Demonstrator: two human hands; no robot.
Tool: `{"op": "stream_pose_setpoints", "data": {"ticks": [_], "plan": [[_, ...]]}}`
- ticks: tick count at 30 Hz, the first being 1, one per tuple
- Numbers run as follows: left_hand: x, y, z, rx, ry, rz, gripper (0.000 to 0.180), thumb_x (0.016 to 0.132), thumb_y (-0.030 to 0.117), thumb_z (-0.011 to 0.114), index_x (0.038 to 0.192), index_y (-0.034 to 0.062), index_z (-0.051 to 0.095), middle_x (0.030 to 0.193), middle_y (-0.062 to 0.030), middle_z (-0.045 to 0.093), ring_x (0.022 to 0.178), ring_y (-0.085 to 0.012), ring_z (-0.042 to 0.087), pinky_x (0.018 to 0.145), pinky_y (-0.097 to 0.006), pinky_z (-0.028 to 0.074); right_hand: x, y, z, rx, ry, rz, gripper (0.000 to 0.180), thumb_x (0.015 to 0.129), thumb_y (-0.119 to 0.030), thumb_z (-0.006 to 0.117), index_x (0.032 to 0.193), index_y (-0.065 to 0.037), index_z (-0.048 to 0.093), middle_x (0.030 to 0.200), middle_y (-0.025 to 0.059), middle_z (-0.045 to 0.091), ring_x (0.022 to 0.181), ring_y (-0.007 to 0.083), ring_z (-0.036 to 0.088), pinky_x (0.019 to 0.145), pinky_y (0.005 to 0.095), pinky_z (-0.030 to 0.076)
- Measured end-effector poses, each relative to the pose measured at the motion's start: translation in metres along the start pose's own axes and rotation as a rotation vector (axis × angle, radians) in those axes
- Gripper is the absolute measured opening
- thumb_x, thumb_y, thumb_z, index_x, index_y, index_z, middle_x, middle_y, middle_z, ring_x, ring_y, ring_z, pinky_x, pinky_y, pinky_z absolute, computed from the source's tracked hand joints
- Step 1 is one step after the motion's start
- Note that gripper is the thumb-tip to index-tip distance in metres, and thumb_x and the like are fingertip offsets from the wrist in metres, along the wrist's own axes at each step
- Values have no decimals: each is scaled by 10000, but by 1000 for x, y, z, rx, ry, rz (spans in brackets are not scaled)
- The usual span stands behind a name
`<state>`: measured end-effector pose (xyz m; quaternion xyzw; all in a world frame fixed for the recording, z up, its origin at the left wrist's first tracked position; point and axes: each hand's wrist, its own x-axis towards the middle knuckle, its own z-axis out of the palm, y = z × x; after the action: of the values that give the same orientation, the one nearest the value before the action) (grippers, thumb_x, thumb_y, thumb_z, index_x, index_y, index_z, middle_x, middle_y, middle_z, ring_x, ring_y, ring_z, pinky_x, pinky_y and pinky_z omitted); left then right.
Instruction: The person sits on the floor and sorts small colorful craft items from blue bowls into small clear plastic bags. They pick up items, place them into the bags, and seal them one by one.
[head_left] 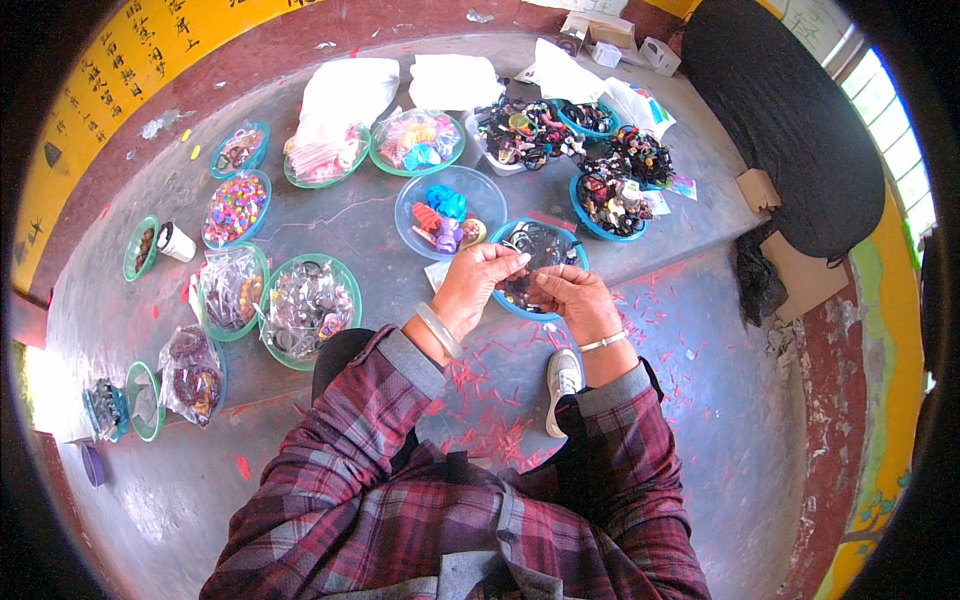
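My left hand (474,284), with a pale bangle at its wrist, is closed with thumb and forefinger pinched together. Close beside it my right hand (582,302), wearing a white bracelet, has its fingers closed in a pinch too. Whatever lies between the fingertips is too small to make out. Both hands are held in front of a blue basin (577,243) containing dark, small items. Beyond the left hand stands a clear bowl (410,215) with a blue bundle (446,203), an orange piece and a purple piece in it.
Several baskets stand on the grey raised slab: one of colourful beads (237,208), one of bagged rings (310,310), one of black hair ties (520,130). White sacks (350,92) lie behind. Red scraps (490,440) litter the floor around my shoe (564,385). A black-covered object (790,120) leans at right.
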<state>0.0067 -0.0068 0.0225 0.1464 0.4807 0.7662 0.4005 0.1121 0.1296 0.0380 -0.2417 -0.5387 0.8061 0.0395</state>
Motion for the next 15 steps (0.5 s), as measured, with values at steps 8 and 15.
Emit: {"op": "stream_pose_setpoints", "data": {"ticks": [8, 15], "plan": [[1, -3, -1, 30, -13, 22, 157, 794, 174, 632, 843, 26, 614, 754, -22, 609, 684, -81, 530, 636, -203, 406, 1, 1, 1, 1, 29, -49, 89, 764, -80, 647, 827, -17, 645, 748, 58, 645, 646, 123, 601, 606, 229, 477], [-7, 11, 7, -49, -84, -33, 144, 796, 178, 632, 835, 41, 610, 741, -1, 596, 680, -66, 538, 605, -187, 397, 4, 5, -4, 45, 34, -85, 80, 740, -54, 662, 806, -11, 644, 713, 51, 635, 615, 111, 579, 583, 218, 462]]}}
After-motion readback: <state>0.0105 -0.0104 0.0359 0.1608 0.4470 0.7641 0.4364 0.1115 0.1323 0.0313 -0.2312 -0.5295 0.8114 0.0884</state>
